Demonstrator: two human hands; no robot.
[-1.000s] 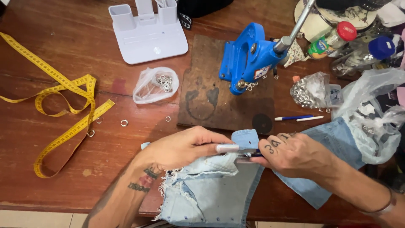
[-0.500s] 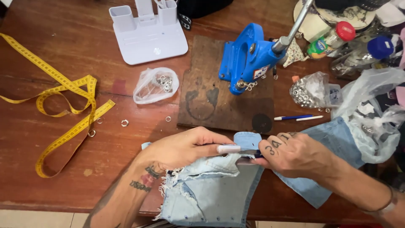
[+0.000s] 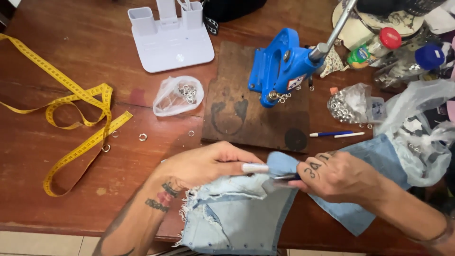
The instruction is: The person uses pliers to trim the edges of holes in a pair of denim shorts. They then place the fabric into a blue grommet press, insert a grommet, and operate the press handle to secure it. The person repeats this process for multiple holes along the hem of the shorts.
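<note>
On your wooden table (image 3: 57, 156) lay a yellow measuring tape (image 3: 78, 125), a white plastic organiser (image 3: 170, 40), a bag of metal eyelets (image 3: 179, 96) and a blue hand press (image 3: 279, 66) on its wooden board (image 3: 237, 118).

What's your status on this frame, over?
Left hand pinning pale denim piece. Right hand working small tool at its edge. Blue press behind, clear.

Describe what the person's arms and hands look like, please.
Both arms are bare, with no sleeves or gloves. The left forearm has dark and reddish tattoos near the wrist. The right hand has dark tattoos on its fingers, and a thin band sits on the right wrist.
</note>
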